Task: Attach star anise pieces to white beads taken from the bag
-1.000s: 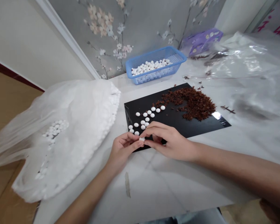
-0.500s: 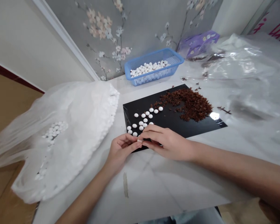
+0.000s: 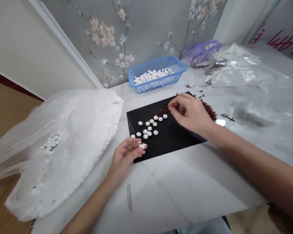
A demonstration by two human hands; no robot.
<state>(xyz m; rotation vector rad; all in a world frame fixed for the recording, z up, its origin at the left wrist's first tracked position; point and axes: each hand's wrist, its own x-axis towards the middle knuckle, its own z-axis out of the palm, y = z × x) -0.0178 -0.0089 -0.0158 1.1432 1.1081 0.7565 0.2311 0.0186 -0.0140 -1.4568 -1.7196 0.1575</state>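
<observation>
My left hand (image 3: 126,154) rests at the near left corner of the black mat (image 3: 171,136), its fingertips pinched on a small white bead (image 3: 142,146). Several more white beads (image 3: 148,126) lie scattered on the mat's left half. My right hand (image 3: 191,112) hovers over the far part of the mat, thumb and forefinger pinched together at the edge of a pile of dark reddish-brown bits (image 3: 210,112). What the right fingers hold is too small to name.
A blue basket (image 3: 178,66) with white beads stands at the back by the flowered wall. A large white plastic bag (image 3: 70,139) of beads lies to the left. Clear plastic sheeting (image 3: 254,84) and a purple packet (image 3: 201,52) are at the right.
My right hand left the bead it shared with the left hand and moved up and right to the brown pile. The left hand stayed put with the bead.
</observation>
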